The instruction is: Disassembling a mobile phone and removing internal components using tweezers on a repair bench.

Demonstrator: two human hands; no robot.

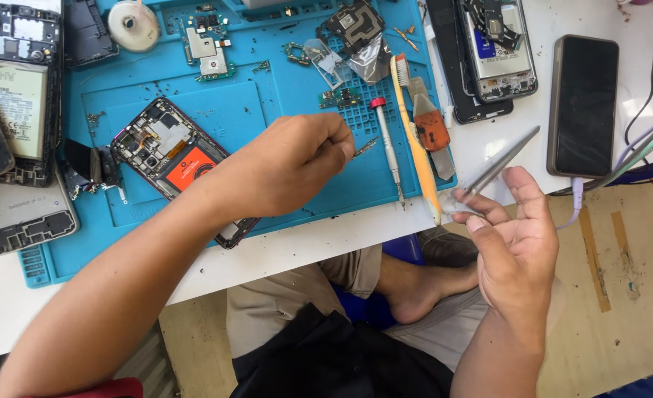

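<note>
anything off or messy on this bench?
Mostly loose clutter. The opened phone under the left hand lies askew, its lower end past the blue mat's edge. Dark specks litter the mat. The toothbrush also overhangs the mat. The right hand holds tweezers off the table.

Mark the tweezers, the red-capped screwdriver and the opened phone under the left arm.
tweezers (505, 158): head view, middle of the metal shaft.
screwdriver (388, 144): head view, shaft below the red cap.
opened phone (166, 151): head view, exposed inside by the orange patch.
</note>
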